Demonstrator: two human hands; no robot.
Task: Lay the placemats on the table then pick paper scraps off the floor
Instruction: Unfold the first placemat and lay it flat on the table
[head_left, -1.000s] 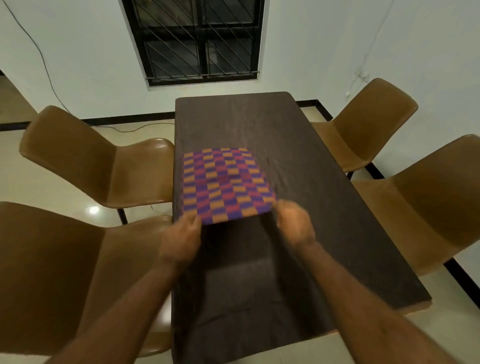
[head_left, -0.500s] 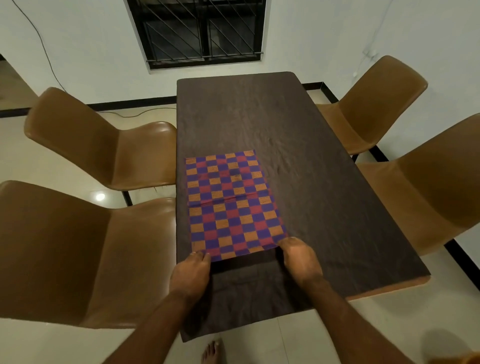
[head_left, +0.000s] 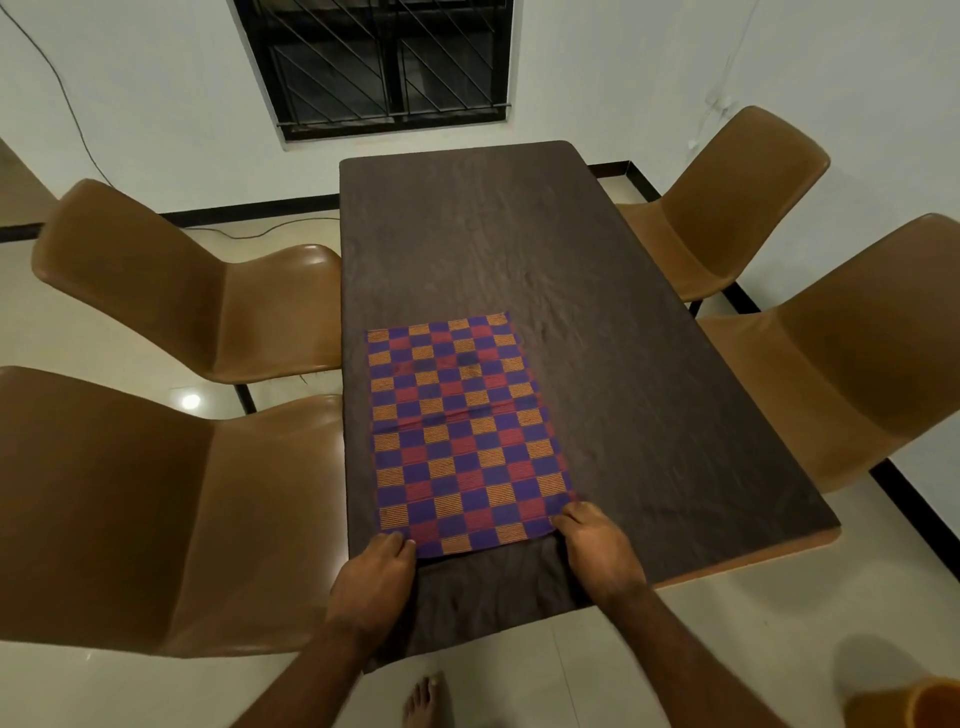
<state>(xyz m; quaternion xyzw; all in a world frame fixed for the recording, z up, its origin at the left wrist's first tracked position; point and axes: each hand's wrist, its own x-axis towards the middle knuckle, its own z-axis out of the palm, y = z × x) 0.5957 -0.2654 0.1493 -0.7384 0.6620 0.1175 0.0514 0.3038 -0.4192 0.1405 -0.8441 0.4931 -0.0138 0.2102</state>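
A purple, red and orange checkered placemat lies flat and unfolded on the near left part of the dark table. My left hand pinches the mat's near left corner. My right hand pinches its near right corner. Both hands rest at the mat's near edge, on the dark cloth that covers the table. No paper scraps show on the floor.
Two brown chairs stand on the left of the table and two brown chairs on the right. An orange object sits at the bottom right on the tiled floor. My bare foot shows below the table's end.
The mat was folded and farther up the table; my hands pulled its near edge toward me, so it now lies unfolded at full length. The view also shifted back.
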